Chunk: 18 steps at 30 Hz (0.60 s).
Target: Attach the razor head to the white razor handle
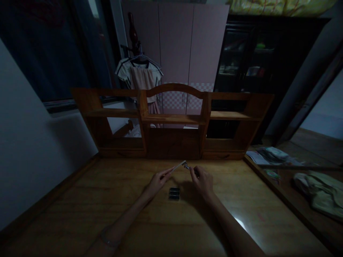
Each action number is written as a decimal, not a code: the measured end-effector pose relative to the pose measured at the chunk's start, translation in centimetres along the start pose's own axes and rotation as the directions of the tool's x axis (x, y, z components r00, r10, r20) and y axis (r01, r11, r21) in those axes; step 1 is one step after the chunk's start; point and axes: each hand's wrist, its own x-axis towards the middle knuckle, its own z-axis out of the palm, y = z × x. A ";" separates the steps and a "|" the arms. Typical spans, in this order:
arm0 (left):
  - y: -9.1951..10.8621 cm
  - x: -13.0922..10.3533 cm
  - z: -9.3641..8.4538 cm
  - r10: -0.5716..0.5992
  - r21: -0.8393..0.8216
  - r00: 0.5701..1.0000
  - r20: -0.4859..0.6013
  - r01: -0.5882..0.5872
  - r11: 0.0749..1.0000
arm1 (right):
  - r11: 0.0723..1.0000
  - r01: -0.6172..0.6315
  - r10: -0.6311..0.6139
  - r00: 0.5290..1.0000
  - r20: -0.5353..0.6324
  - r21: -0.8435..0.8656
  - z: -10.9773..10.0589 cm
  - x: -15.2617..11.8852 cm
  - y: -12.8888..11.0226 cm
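Working over the yellowish-brown wooden desk (pixel 93 192), towards its back edge, I hold my left hand (pixel 157 182) and right hand (pixel 203 181) apart. The left pinches a thin, pale, flat strip (pixel 178 166); the right grips a small, shiny metal-headed tool (pixel 188 167). Steady fingers and slow, light angling suit those near-meeting tips, above the dark three-row piece (pixel 174 193) nearer the front edge.

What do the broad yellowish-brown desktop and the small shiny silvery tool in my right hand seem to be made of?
The broad yellowish-brown desktop looks like varnished wood: faint grain streaks and a glossy reflection show. The small silvery tool in your right hand is probably polished metal, judging by its bright glints, though coated plastic is possible.
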 end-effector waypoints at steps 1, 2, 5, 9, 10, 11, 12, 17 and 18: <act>0.0 0.0 -0.1 0.005 0.000 1.000 -0.006 -0.005 1.000 | 1.000 0.000 0.000 1.000 -0.004 -0.001 0.0 0.0 0.0; 0.0 0.0 -0.2 0.010 -0.002 1.000 -0.006 -0.010 1.000 | 1.000 -0.004 0.004 1.000 -0.007 -0.002 0.1 0.0 0.0; 0.1 0.0 -0.2 0.018 -0.015 0.999 0.033 -0.018 1.000 | 1.000 -0.013 0.013 1.000 -0.004 -0.010 0.2 0.0 0.2; 0.1 0.0 0.0 -0.005 -0.006 1.000 0.020 0.005 1.000 | 1.000 -0.005 0.005 1.000 0.003 0.003 0.2 0.0 0.3; 0.1 0.0 0.0 -0.024 -0.007 1.000 0.003 0.024 1.000 | 1.000 -0.002 0.002 1.000 0.001 0.010 0.2 0.0 0.3; 0.1 0.0 0.0 -0.043 -0.010 0.999 -0.010 0.043 0.999 | 1.000 0.000 0.000 1.000 -0.002 0.015 0.2 0.0 0.3; 0.1 -0.1 -0.1 -0.060 -0.016 0.998 -0.018 0.059 0.998 | 1.000 0.000 0.000 1.000 -0.006 0.017 0.1 0.0 0.2; 0.8 -0.2 0.0 -0.082 -0.019 0.997 0.009 0.082 0.996 | 1.000 -0.018 0.018 1.000 -0.013 0.016 0.1 0.0 0.2; 1.0 -0.2 0.1 -0.079 -0.017 0.997 0.009 0.079 0.997 | 1.000 -0.016 0.016 1.000 -0.010 0.019 0.1 0.0 0.2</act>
